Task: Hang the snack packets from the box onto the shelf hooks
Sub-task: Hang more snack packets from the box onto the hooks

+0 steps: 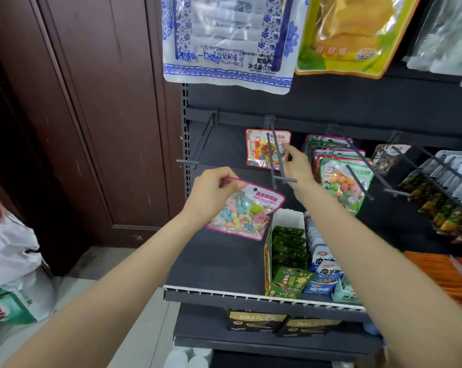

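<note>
My left hand point(212, 188) pinches the top edge of a pink-bordered packet of pastel candies point(244, 209), held tilted in front of the shelf, left of the middle hook. My right hand point(297, 164) reaches up to that grey double-wire hook point(275, 158), its fingers touching the wires near a red-bordered candy packet point(260, 150) that hangs at the hook's back. An empty hook point(198, 152) juts out at the far left. To the right, several green and pink candy packets point(343, 181) hang on another hook.
Large blue-white point(227, 41) and yellow-green pouches point(349, 35) hang above. A dark shelf point(216, 266) below carries a green box of packets point(285, 261) and blue packets point(321, 264). More packets point(442, 192) hang far right. A brown door point(78, 115) and white bags point(12, 261) stand left.
</note>
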